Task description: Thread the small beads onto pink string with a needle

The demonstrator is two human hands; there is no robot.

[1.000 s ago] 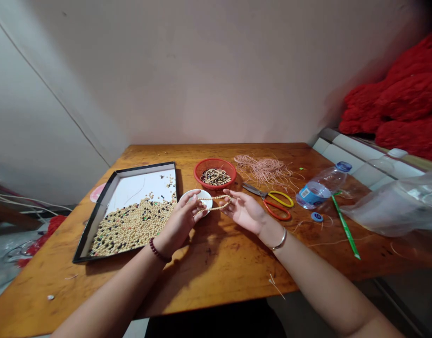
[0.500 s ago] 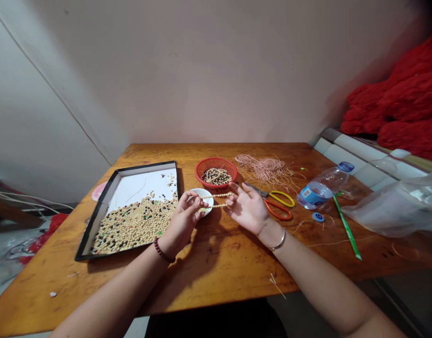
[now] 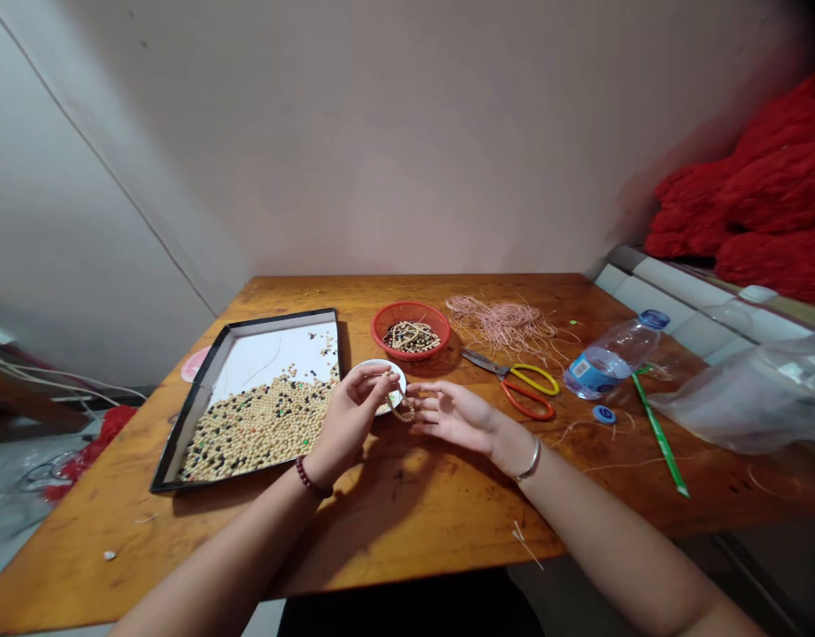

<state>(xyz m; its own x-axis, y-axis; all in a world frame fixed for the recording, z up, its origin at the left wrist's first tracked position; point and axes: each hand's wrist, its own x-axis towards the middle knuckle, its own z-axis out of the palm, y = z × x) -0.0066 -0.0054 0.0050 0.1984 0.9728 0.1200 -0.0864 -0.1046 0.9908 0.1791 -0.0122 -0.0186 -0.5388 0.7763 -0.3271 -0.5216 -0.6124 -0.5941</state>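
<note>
A small loop of beige beads (image 3: pixel 402 410), a beaded bracelet by its look, hangs from the pinched thumb and fingers of my left hand (image 3: pixel 357 402). My right hand (image 3: pixel 457 414) is open beside it, palm turned up and fingers apart, the fingertips close to the beads; whether they touch is hard to tell. Just behind my left fingers a white dish (image 3: pixel 388 367) is partly hidden. To the left lies a black-edged tray (image 3: pixel 211 372) with loose beige and dark beads (image 3: pixel 265 425). A red basket (image 3: pixel 411 307) holds strung beads behind my hands.
Right of the basket lie a tangle of pink cord (image 3: pixel 503 323) and orange-and-yellow scissors (image 3: pixel 527 380). Farther right are a plastic bottle (image 3: pixel 599 363) on its side, a blue cap (image 3: pixel 604 414), a green strip (image 3: pixel 660 442) and a clear plastic bag (image 3: pixel 752 389).
The bead strand, stretched between both hands before, now hangs as a loop from my left hand. My right hand has let go of it and moved slightly lower.
</note>
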